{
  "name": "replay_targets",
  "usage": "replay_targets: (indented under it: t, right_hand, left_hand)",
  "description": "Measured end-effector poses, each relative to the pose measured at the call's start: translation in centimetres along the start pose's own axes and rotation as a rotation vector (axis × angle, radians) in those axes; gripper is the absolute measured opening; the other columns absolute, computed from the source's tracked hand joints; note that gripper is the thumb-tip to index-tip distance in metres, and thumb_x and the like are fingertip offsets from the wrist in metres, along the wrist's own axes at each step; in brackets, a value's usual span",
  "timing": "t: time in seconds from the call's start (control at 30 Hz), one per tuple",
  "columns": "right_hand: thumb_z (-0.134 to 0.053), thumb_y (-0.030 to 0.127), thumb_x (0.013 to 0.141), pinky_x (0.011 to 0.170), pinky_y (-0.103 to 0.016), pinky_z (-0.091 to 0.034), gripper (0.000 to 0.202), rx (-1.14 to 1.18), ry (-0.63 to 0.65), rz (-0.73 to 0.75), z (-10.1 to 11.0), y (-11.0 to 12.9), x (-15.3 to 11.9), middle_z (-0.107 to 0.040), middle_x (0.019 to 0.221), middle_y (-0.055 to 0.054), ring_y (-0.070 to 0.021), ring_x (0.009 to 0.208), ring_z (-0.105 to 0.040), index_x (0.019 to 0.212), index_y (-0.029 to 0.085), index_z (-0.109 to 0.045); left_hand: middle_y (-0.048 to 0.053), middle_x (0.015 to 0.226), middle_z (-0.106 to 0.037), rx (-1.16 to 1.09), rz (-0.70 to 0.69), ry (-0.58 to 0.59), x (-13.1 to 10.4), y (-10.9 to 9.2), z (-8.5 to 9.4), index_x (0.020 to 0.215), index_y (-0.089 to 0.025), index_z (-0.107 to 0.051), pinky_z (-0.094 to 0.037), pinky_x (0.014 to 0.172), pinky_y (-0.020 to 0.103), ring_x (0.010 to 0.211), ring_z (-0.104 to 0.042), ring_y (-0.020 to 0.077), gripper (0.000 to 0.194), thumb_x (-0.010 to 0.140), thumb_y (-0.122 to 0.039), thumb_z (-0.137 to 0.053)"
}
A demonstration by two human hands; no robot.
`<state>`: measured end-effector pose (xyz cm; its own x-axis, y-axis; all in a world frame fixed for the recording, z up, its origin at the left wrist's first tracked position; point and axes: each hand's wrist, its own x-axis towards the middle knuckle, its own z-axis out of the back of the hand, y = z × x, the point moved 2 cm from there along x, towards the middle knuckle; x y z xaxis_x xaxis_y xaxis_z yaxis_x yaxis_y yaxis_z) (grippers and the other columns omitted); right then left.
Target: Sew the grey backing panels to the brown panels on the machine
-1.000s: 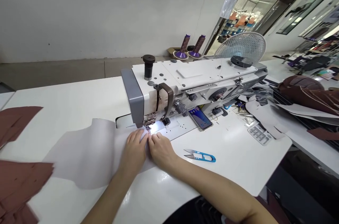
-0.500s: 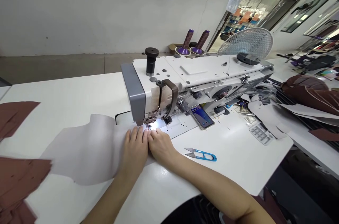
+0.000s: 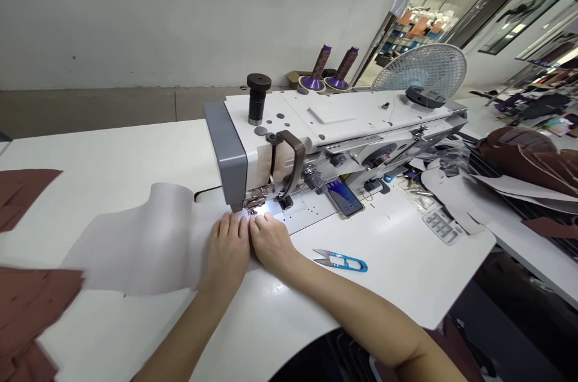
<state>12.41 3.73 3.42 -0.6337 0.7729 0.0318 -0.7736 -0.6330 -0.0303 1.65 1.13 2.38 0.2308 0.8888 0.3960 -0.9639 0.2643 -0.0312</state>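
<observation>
A pale grey-white sheet of material [image 3: 167, 240], bulging in a soft fold, runs from the table's left side to the needle area of the white sewing machine [image 3: 275, 111]. On its right end my left hand [image 3: 229, 249] lies flat, fingers stretched toward the lit presser foot [image 3: 255, 201]. Close beside it, my right hand [image 3: 272, 241] is closed, thumb and fingers pinching the sheet's edge just in front of the foot. The fingers partly hide that edge. Blue-handled thread snips [image 3: 345, 262] rest on the table, right of my right forearm.
Stacked reddish-brown pieces [image 3: 31, 303] lie at the left. A phone [image 3: 344, 196] sits under the machine arm. Two thread cones [image 3: 320, 68] and a fan [image 3: 419, 72] stand behind. Pale scraps [image 3: 445, 195] and brown pieces [image 3: 524, 147] fill the right side.
The pale sheet has shifted slightly away from me, and its near edge lies farther up the table. Both hands keep nearly the same pose by the presser foot. The view has moved a little.
</observation>
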Motion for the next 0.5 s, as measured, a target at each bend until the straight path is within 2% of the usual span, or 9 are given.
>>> replay_targets:
  t: [0.3,0.5]
  right_hand:
    - [-0.040,0.013,0.094,0.062,-0.028,-0.039,0.017,0.072,-0.004,-0.117,0.6,-0.5,0.0,-0.058,0.091,-0.008,-0.0194,0.083,-0.049,0.098,0.015,-0.057]
    - [-0.034,0.012,0.095,0.065,-0.031,-0.039,0.027,0.018,-0.017,-0.055,0.8,-0.6,-1.1,-0.059,0.093,-0.011,-0.0217,0.088,-0.048,0.110,0.011,-0.056]
  left_hand:
    - [0.020,0.126,-0.057,0.056,-0.025,0.056,-0.5,-0.7,0.1,0.118,-0.007,-0.059,-0.042,0.096,0.050,0.120,-0.050,0.0312,0.042,0.087,-0.006,-0.030]
    - [0.015,0.120,-0.062,0.007,-0.095,0.016,-0.1,0.4,0.5,0.111,-0.011,-0.062,-0.040,0.098,0.048,0.116,-0.054,0.0295,0.039,0.087,-0.007,-0.032]
